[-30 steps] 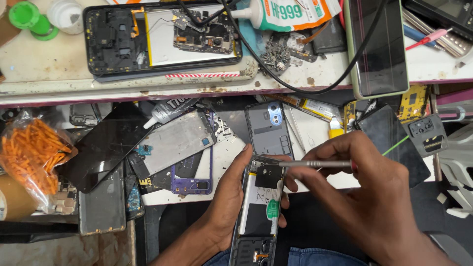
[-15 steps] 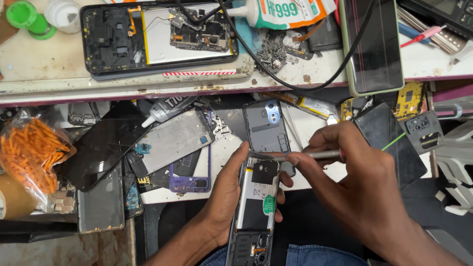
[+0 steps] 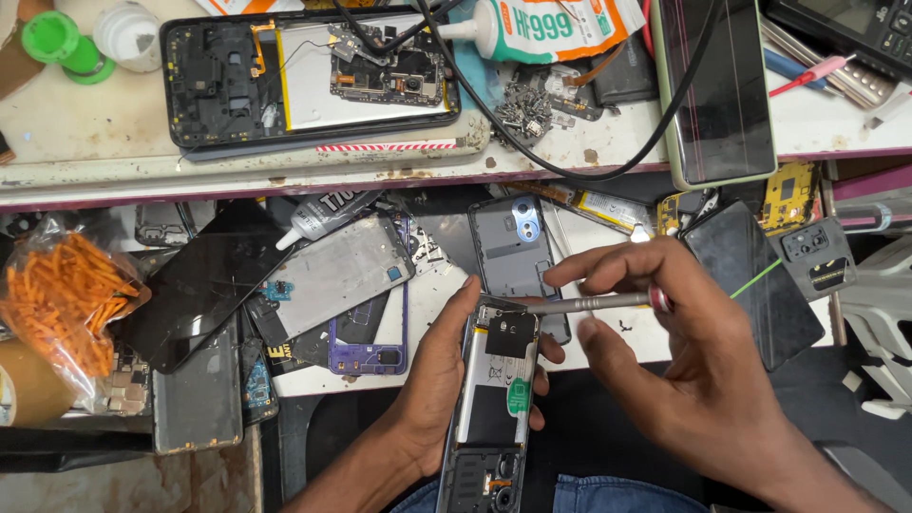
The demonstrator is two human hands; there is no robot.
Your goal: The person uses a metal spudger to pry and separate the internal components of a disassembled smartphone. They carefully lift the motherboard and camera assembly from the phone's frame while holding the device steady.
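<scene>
A white workbench (image 3: 57, 161) spans the top of the view, stained and worn at its front edge, and on it lies a large opened phone body (image 3: 309, 76) with its battery and circuit board exposed, a black cable looping over it. To the right on the bench rests a dark tablet-like screen (image 3: 717, 90) with faint coloured lines. Below the bench edge a lower shelf is piled with parts: a black glass panel (image 3: 204, 280), a silver metal midframe (image 3: 332, 275) lying over a purple frame (image 3: 366, 356), a grey back cover (image 3: 513, 252) with a round camera ring, and at far left a clear bag of orange bits (image 3: 62, 299). The left hand (image 3: 432, 389) grips the opened phone (image 3: 494, 399) from its left side, thumb along the edge and fingertips curling round the right edge, holding it lengthwise just above the lap, near the bottom centre of the view. The right hand (image 3: 703, 370) pinches a slim silver screwdriver (image 3: 589, 304) between thumb and forefinger, fingers closed narrowly on the handle. The tool lies nearly level, its tip touching the phone's top left corner by the black camera cover (image 3: 511, 334).
</scene>
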